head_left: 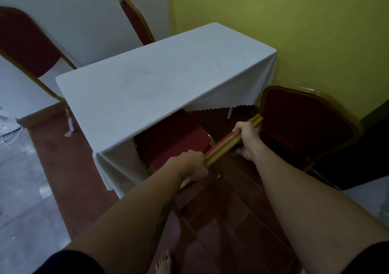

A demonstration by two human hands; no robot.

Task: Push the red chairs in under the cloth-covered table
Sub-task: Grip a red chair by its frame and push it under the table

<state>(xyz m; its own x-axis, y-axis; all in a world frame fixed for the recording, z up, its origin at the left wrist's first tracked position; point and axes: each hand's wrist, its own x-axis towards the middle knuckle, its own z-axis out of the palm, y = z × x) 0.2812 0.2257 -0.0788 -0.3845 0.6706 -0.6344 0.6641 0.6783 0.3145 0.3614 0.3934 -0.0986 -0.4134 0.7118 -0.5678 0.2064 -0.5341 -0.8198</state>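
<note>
Gripping the gold top rail of the near chair [176, 143], left hand [192, 164] and right hand [247, 135] are both closed on it; its seat sits partly under the table [147, 78]. Chairs at 3 [305, 126], 10 [27, 42] and 12 o'clock [134, 19] look not yet pushed in.

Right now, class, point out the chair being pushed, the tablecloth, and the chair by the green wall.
Pushed chair [176, 139], head view, seat cushion.
Tablecloth [160, 78], head view, top surface.
Chair by green wall [301, 118], head view, backrest padding.
</note>
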